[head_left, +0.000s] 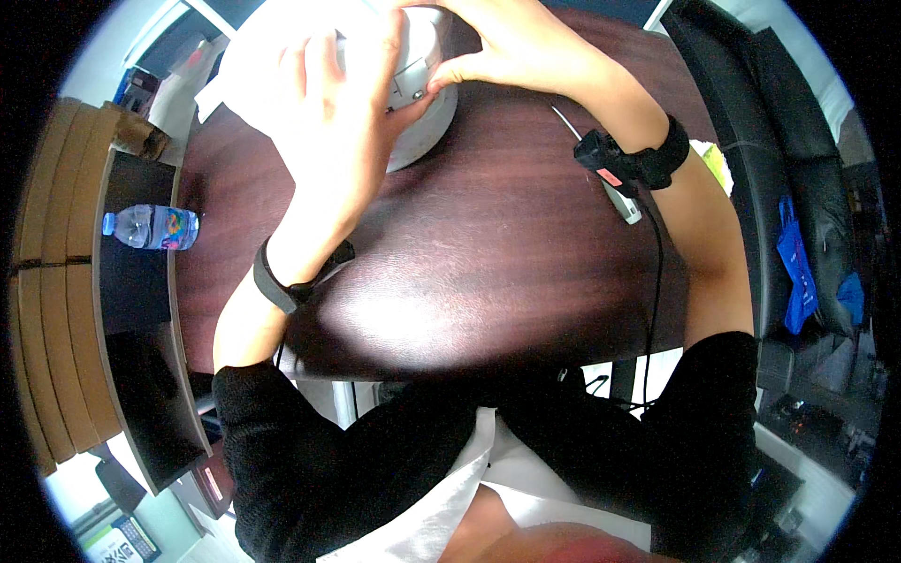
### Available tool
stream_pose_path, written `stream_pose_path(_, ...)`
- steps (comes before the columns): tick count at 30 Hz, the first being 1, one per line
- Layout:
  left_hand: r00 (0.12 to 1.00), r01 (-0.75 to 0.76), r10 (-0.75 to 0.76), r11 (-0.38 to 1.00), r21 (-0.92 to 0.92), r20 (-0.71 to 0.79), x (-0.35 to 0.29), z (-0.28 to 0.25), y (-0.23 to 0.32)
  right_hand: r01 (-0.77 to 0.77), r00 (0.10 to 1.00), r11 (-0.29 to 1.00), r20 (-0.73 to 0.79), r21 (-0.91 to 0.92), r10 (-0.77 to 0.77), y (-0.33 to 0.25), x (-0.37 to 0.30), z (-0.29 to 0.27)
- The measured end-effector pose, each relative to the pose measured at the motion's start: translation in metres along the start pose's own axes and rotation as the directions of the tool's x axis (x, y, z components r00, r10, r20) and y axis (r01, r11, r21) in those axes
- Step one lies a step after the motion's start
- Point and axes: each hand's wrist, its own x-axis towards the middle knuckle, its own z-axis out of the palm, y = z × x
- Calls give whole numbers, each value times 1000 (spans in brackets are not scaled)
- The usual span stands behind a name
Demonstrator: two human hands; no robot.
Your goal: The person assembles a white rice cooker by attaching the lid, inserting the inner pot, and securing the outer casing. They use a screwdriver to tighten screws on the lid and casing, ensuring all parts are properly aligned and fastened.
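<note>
At the far side of the table stands a white round appliance (416, 73) on a wider round base; glare washes out its left part, and I cannot tell its exact kind. My left hand (328, 108) lies over its top and near side, fingers spread, with the thumb against its side wall. From the right, my right hand (493, 52) curves round it, the thumb tip pressed to the wall near a small round metal spot and the fingers partly past the upper edge. A screwdriver (622, 205) with a pale handle lies under my right wrist, partly hidden.
A brown wooden table (488, 235) spans the middle. On a dark shelf at the left lies a water bottle (155, 227), beside stacked cardboard boxes (56, 281). A black sofa (751, 122) with a blue bag (796, 267) stands right. A black cable (654, 291) hangs from my right wrist device.
</note>
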Motion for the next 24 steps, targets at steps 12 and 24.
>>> stream_pose_path(12,1000,-31,31,999,-18,3,2,0,-4,7,999,1000,-32,-2,-7,1,-1,-1)
stream_pose_path(24,999,-26,25,999,-33,-24,1,1,-3,-89,994,996,65,-20,90,-18,8,-16)
